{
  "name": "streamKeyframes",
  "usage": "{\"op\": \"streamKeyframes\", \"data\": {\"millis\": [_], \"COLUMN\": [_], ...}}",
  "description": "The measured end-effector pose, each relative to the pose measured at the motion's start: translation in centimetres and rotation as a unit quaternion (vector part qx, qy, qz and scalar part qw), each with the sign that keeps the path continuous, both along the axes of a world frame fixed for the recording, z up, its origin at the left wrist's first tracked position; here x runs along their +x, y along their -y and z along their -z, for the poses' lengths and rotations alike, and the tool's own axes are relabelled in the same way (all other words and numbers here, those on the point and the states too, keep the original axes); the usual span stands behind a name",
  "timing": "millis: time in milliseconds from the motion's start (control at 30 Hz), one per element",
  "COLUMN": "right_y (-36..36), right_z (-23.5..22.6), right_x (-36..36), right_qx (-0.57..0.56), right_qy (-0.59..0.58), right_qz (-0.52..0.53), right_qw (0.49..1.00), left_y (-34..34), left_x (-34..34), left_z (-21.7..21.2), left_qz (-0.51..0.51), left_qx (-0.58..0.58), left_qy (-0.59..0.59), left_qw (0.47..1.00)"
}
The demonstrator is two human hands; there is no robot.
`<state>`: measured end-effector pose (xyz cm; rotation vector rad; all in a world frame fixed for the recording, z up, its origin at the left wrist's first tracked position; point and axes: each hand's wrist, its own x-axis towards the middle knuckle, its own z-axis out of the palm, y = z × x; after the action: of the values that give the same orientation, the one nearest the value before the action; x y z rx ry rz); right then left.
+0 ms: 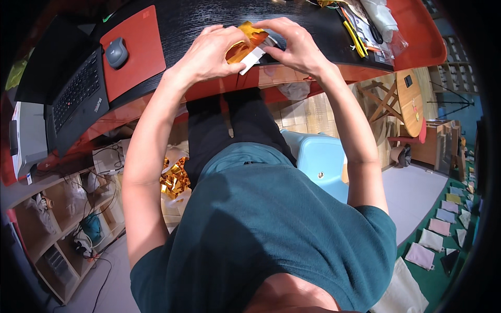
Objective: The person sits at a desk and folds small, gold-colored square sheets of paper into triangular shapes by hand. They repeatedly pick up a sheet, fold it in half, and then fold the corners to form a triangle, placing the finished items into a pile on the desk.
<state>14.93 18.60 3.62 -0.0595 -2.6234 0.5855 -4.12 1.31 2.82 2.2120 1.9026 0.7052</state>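
Note:
Near the table's front edge, both my hands are on a piece of shiny gold film [254,35], curled and creased, with a small white strip [252,61] at its lower side. My left hand [211,54] grips the film from the left, its thumb lying at the white strip's lower end. From the right, my right hand [296,46] holds the far edge, index finger over the top and thumb beside the strip's upper end. Something grey and shiny shows between right thumb and finger; I cannot make out what it is.
To the left are a mouse [116,52] on a red mat [148,44] and an open laptop [78,99]. Yellow-handled scissors [356,39] and plastic wrap [380,18] lie at the right. Below stand a light-blue stool [321,156] and crumpled gold film [176,179].

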Motion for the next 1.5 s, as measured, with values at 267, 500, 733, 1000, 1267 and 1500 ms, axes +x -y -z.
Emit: {"op": "streamKeyframes", "data": {"millis": [267,500,733,1000,1267,1500], "right_y": [-0.4,0.6,-0.1,0.4,-0.2,-0.2], "right_z": [1.4,1.0,0.9,0.7,1.5,1.4], "right_x": [-0.8,-1.9,-4.1,-4.5,-5.0,-5.6], "right_qx": [0.112,0.136,-0.077,-0.184,-0.183,-0.154], "right_qy": [0.043,-0.018,0.04,0.099,0.069,0.083], "right_qz": [-0.057,-0.067,-0.021,0.043,0.069,0.089], "right_qw": [0.991,0.988,0.996,0.977,0.978,0.981], "left_y": [1.5,2.7,2.4,2.3,1.5,1.4], "left_x": [-1.1,-0.2,1.6,6.3,7.9,8.1], "left_z": [0.5,2.3,3.1,4.9,6.1,6.0], "left_qz": [-0.016,-0.165,-0.238,-0.237,-0.292,-0.314], "left_qx": [0.038,0.139,0.235,0.276,0.228,0.202], "left_qy": [-0.002,0.075,0.076,-0.048,-0.041,-0.05], "left_qw": [0.999,0.973,0.939,0.93,0.928,0.927]}}
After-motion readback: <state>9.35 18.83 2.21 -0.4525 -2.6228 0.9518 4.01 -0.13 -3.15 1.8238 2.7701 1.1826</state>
